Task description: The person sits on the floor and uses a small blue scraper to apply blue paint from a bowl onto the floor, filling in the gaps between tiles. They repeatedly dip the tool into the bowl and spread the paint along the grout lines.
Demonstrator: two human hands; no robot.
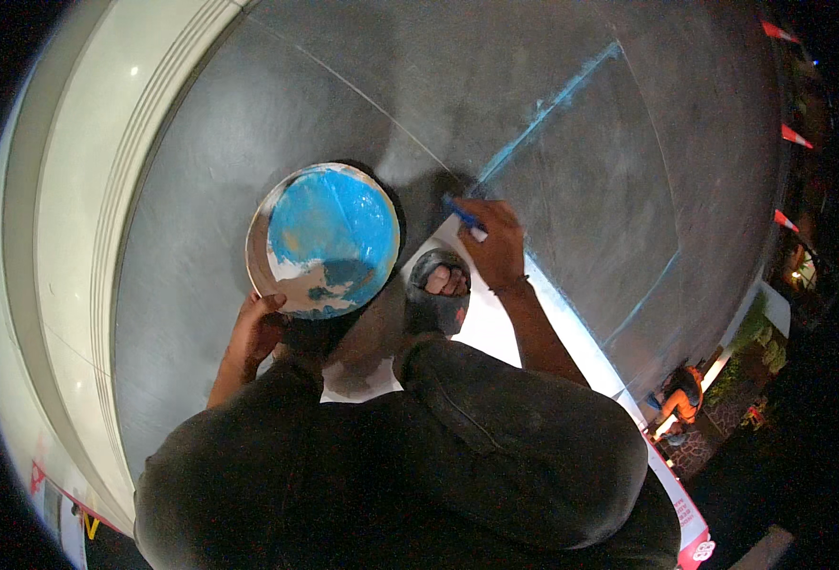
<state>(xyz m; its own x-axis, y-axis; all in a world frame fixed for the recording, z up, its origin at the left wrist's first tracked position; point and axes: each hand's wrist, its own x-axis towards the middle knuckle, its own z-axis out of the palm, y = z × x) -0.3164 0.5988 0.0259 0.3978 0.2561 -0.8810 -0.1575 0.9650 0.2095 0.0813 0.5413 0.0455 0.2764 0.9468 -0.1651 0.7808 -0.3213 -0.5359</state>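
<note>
My left hand (pixel 260 328) grips the lower left rim of a round, shallow plate (pixel 257 271), thumb on top. Wet blue paint (pixel 334 223) covers most of the plate, with bare brownish patches toward its near side. My right hand (pixel 493 242) is closed around a small paintbrush (pixel 452 205) with a blue tip; its exact shape is partly hidden by the fingers. The brush tip is close to the near end of a blue painted line (pixel 552 112) on the dark grey ground. Whether it touches the ground I cannot tell.
A bright white sheet (pixel 495 328) lies under my feet, one in a dark sandal (pixel 438 313). A fainter blue line (pixel 645 302) runs at the right. A pale curb (pixel 87 190) curves along the left. Red-and-white cones (pixel 795 137) and a crouching person (pixel 682 399) are at the far right.
</note>
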